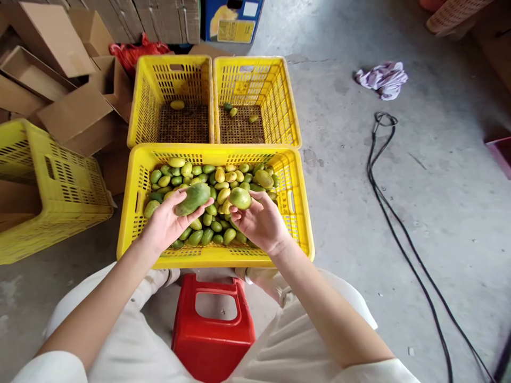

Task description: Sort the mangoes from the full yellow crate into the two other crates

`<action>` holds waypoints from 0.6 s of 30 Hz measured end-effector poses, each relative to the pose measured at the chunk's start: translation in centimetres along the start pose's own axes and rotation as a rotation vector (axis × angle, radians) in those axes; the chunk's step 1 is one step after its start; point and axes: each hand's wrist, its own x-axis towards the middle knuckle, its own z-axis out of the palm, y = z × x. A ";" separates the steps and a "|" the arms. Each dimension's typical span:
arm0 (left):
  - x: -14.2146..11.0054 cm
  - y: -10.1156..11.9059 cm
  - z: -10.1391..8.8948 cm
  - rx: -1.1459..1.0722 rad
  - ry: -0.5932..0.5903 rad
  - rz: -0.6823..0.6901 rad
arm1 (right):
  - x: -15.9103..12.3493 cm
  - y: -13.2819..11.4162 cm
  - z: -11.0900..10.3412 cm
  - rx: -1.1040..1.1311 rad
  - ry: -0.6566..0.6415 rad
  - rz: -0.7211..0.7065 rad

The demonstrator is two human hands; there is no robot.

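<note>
Large green fruit (194, 199) cradled in half-open left hand (166, 219); smaller fruit (240, 198) grasped in right hand (261, 222), fingers curled

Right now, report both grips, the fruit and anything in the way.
Left grip: large green fruit. Right grip: smaller fruit. Both above crate. Stool near crate, not blocking.

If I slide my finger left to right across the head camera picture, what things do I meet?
Yellow crate at the left edge → big green fruit in the left hand → smaller fruit in the right hand → crumpled cloth → pink thing
</note>
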 end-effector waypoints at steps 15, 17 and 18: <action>-0.7 -0.3 -0.6 0.250 -0.246 0.121 | 0.5 0.1 -0.6 -0.027 -0.016 -0.068; -0.6 -0.5 -0.8 0.236 -0.239 0.143 | 0.5 0.1 -0.6 -0.019 -0.019 -0.077; -0.6 -0.6 -0.9 0.213 -0.230 0.157 | 0.4 0.0 -0.5 -0.017 -0.026 -0.079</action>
